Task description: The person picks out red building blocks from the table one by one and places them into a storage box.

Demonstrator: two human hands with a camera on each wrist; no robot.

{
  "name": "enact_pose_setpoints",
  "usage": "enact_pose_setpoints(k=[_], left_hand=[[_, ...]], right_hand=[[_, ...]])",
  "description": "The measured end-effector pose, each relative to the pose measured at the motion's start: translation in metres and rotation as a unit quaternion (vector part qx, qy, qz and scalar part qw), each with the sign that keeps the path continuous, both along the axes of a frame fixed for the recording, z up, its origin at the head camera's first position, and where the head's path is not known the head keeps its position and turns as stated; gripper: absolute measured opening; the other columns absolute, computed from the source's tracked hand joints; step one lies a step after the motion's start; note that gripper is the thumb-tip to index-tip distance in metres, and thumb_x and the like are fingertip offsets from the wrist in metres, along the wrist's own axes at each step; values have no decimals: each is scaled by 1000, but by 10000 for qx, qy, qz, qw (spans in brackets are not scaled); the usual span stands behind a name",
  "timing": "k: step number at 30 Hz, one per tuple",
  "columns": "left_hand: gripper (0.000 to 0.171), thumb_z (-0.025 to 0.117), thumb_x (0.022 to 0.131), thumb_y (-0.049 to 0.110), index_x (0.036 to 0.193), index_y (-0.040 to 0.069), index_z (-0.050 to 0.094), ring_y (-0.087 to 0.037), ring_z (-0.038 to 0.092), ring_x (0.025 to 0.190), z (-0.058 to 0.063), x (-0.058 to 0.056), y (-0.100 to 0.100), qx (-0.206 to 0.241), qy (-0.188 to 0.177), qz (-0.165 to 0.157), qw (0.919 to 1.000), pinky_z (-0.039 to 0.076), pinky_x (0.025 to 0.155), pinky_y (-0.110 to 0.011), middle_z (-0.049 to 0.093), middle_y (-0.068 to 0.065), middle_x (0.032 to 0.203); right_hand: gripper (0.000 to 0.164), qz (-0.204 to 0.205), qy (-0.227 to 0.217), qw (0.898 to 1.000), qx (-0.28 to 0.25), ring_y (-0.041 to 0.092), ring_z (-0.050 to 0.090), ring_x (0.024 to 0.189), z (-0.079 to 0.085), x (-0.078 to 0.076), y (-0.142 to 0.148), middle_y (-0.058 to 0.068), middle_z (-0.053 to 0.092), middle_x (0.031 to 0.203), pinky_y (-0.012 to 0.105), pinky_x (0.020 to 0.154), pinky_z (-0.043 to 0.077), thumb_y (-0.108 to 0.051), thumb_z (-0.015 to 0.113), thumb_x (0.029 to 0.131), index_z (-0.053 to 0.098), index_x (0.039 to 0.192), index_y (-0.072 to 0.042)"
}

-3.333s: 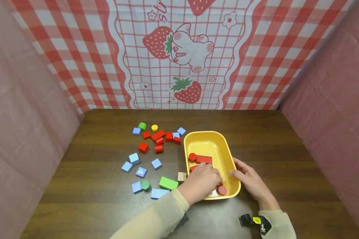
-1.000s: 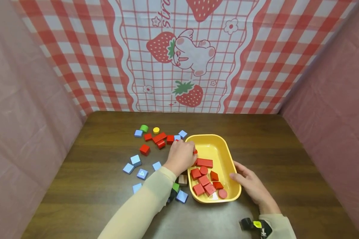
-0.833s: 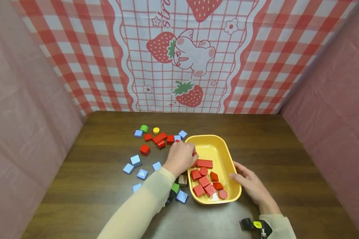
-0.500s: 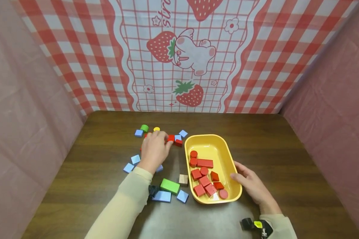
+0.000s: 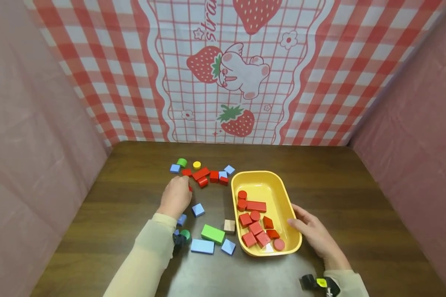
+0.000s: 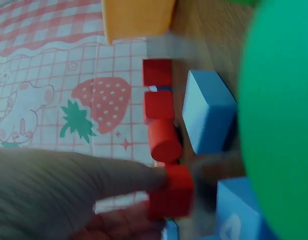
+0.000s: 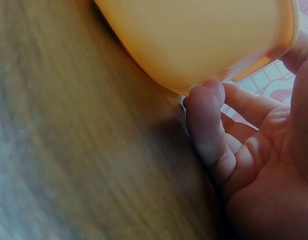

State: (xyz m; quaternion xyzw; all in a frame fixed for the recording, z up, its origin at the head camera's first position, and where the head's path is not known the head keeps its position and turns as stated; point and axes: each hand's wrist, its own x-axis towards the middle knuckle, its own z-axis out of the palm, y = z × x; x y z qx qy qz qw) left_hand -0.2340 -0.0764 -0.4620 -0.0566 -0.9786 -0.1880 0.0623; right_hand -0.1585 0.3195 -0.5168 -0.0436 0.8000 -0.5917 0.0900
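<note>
My left hand [image 5: 176, 197] pinches a red cube [image 6: 175, 192] between thumb and fingers, left of the tray; in the head view the hand hides most of that cube. A yellow plastic tray [image 5: 262, 172] lies at the middle right, with several red blocks [image 5: 255, 228] of mixed shapes inside. On the tray's right rim, my right hand [image 5: 316, 235] grips with the thumb over the edge and the fingers outside; the right wrist view shows fingertips against the outer wall. Behind the left hand is a loose group of red blocks [image 5: 200, 174], including a half-round one [image 5: 202, 182].
Several blue blocks [image 5: 198, 210] are scattered left of the tray. A long green block [image 5: 213, 234], a plain wooden cube [image 5: 229, 226] and a long blue block [image 5: 202, 246] lie near its left side. A yellow disc [image 5: 197, 165] and a green block [image 5: 182, 162] stand farther back.
The left hand has let go of a red cylinder inside the tray, then moved left over the loose blocks and taken hold of a red cube. The right hand stays on the rim.
</note>
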Motion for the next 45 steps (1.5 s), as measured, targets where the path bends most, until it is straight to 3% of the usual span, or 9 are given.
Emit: enact_pose_setpoints(k=[4, 7, 12, 16, 25, 30, 36, 41, 45], left_hand=[[23, 79, 81, 12, 102, 7, 71, -24, 56, 90, 15, 7, 21, 213, 640, -540, 9963, 54, 80, -41, 67, -8, 100], [26, 79, 83, 13, 107, 11, 70, -19, 53, 97, 27, 12, 47, 343, 1110, -1213, 9858, 53, 85, -37, 66, -3, 107], [22, 73, 89, 13, 110, 17, 71, -13, 50, 106, 30, 15, 91, 100, 982, -2535, 9623, 51, 92, -31, 61, 1, 116], [18, 70, 92, 14, 106, 22, 75, -13, 49, 107, 19, 10, 115, -297, 734, -2954, 9521, 50, 94, -30, 59, 0, 118], [22, 68, 94, 16, 115, 21, 70, -13, 52, 94, -3, -4, 140, -823, 309, -2766, 9570, 50, 92, -32, 63, 2, 107], [24, 71, 91, 23, 115, 20, 69, -15, 52, 89, 0, -5, 142, -1270, 198, -2716, 9538, 49, 88, -32, 68, 4, 101], [26, 68, 93, 32, 115, 19, 69, -15, 51, 94, 10, -4, 132, -1142, 368, -2607, 9579, 48, 89, -32, 67, 4, 106], [19, 63, 96, 21, 109, 10, 71, -22, 53, 94, 15, -14, 102, -876, 1057, -1473, 9795, 51, 85, -36, 65, -5, 108], [18, 68, 93, 16, 104, 3, 72, -29, 56, 89, 9, -21, 72, -852, 892, -510, 9911, 54, 80, -42, 64, -13, 102]], right_hand=[[57, 50, 18, 10000, 8, 28, 51, 118, -2, -1, 1, 22, 45, 142, 17, 86, 48, -20, 60, 98, 40, 146, 2], [56, 42, 49, 10000, 39, 28, 51, 118, -2, -3, 1, 21, 45, 142, 17, 86, 48, -21, 60, 98, 41, 146, 1], [57, 22, -33, 10000, -3, 28, 51, 117, -2, -4, -1, 21, 45, 143, 18, 85, 49, -21, 61, 98, 41, 146, 1], [57, 19, -45, 9999, -90, 28, 52, 116, -2, -4, -2, 22, 45, 142, 19, 85, 49, -20, 61, 97, 41, 146, 2], [56, 20, -50, 10000, -83, 29, 51, 116, -3, -2, -2, 22, 45, 142, 19, 85, 50, -18, 61, 97, 41, 146, 2], [57, 33, -77, 9999, -97, 29, 51, 117, -1, -1, -1, 21, 45, 143, 19, 85, 50, -20, 61, 97, 41, 147, 0], [57, 21, -50, 10000, -46, 28, 50, 118, 0, 0, 0, 20, 45, 143, 18, 86, 49, -21, 61, 97, 42, 146, -1], [56, 53, 31, 10000, -54, 28, 50, 118, -1, 0, 1, 20, 46, 142, 17, 87, 47, -19, 61, 98, 42, 146, 1], [56, 30, 3, 10000, -9, 28, 49, 118, -1, 0, 2, 21, 46, 142, 17, 86, 47, -19, 61, 97, 41, 146, 1]])
